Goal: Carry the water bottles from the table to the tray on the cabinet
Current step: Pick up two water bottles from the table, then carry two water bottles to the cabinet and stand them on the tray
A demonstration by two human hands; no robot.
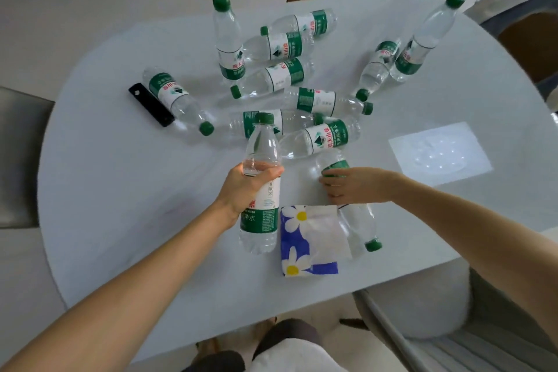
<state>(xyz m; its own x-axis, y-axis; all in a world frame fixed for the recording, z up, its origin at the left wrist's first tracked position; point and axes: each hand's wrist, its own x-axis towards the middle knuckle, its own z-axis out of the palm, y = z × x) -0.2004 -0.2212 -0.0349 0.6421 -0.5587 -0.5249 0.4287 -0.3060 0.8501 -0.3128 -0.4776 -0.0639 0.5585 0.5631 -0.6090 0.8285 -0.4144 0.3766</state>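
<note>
many bottles, two in hand

black remote (152, 105) at far left on the pale glossy counter (120, 190). left hand (244, 187) clenched round an upright bottle (260, 190) at its waist. floral cloth (308, 240). right hand (353, 184) closing on a lying bottle (333, 164), hold unclear. others scattered behind. clear ribbed plastic, full, so weighty, slick; take mid-body, by the label.

Left hand (244, 187): arm stretched forward, fingers curled in a grip.
Right hand (354, 186): arm extended, fingers bent downward, grasping.
</note>
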